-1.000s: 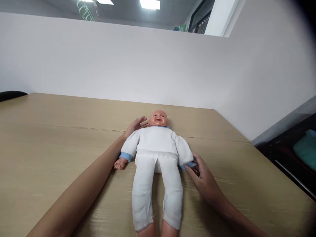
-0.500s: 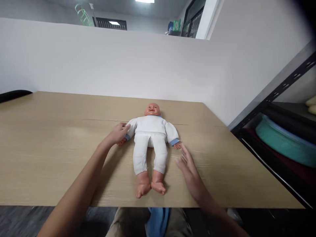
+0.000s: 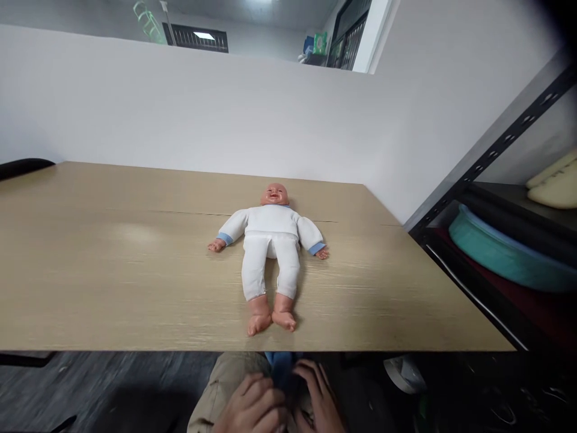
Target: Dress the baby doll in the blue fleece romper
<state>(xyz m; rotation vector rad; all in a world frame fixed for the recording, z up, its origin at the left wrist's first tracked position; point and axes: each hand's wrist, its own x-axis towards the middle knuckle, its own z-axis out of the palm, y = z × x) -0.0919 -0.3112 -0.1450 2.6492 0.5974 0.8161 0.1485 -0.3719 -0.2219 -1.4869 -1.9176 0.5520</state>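
A baby doll [image 3: 271,240] in a white suit with blue cuffs lies face up on the wooden table [image 3: 112,282], its bare feet near the front edge. Neither hand touches it. Both of my hands are down in my lap, below the table edge. My left hand [image 3: 252,404] has its fingers curled beside a piece of blue fabric [image 3: 280,368]. My right hand [image 3: 316,397] rests next to it with fingers bent over the same spot. Whether either hand grips the fabric is unclear.
A white partition wall [image 3: 180,108] runs behind the table. To the right stands a black metal shelf [image 3: 487,162] holding a teal round container [image 3: 505,252] and a pale cushion [image 3: 556,180]. A dark chair back [image 3: 22,167] shows at far left.
Both hands have let go of the doll's arms and drawn back off the table into my lap. The view has pulled back, and the doll lies still.
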